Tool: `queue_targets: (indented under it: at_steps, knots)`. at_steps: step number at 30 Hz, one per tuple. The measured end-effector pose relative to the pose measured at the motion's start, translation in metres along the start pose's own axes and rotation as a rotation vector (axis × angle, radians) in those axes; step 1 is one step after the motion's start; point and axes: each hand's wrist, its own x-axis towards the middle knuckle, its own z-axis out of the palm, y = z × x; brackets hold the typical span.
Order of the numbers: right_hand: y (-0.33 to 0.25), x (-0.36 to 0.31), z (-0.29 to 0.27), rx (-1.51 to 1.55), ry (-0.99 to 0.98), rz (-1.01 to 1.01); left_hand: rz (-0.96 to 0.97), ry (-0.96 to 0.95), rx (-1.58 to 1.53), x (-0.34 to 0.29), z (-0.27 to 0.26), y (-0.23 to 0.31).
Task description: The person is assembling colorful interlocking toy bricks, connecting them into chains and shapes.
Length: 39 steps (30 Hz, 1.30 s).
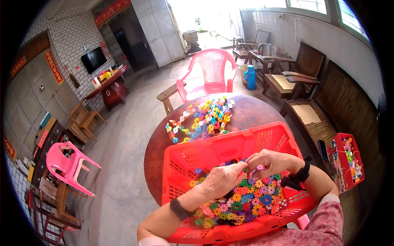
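Note:
My left hand and my right hand meet fingertip to fingertip above the red plastic basket. Both are closed in a pinch. Small flower-shaped plastic pieces show at the fingers, a pink-purple flower piece by the right hand and a reddish bit by the left; the fingers partly cover them. Below the hands lies a heap of loose flower-shaped pieces in many colours. Beyond the basket, a pile of joined flower pieces rests on the round table.
The basket leans over the near side of the brown round table. A pink armchair stands behind it, with a blue thermos to the right. A red box of small items sits on the wooden bench. Another pink chair is left.

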Motion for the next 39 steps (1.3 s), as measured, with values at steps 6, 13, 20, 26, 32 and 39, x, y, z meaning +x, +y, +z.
queue_targets:
  at_steps: [6,13,20,26,32,39]
  knots:
    - [-0.003,0.007,0.023,-0.456,0.092,-0.017,-0.241,-0.148,0.030,-0.003,0.020,-0.006]
    - [0.011,0.005,0.041,-0.551,-0.078,-0.121,-0.252,-0.413,-0.136,-0.001,0.016,-0.007]
    - [-0.003,0.009,0.033,-0.329,-0.035,-0.270,-0.291,-0.498,-0.084,0.005,-0.015,-0.009]
    - [0.011,0.004,0.037,-0.550,-0.017,-0.009,-0.154,0.145,-0.109,0.002,0.001,0.001]
    - [0.008,0.012,0.052,-0.309,0.252,0.020,-0.063,0.101,-0.174,-0.001,0.025,-0.009]
    - [0.001,0.017,0.039,-0.087,0.442,0.160,-0.252,0.105,-0.469,0.000,0.029,-0.012]
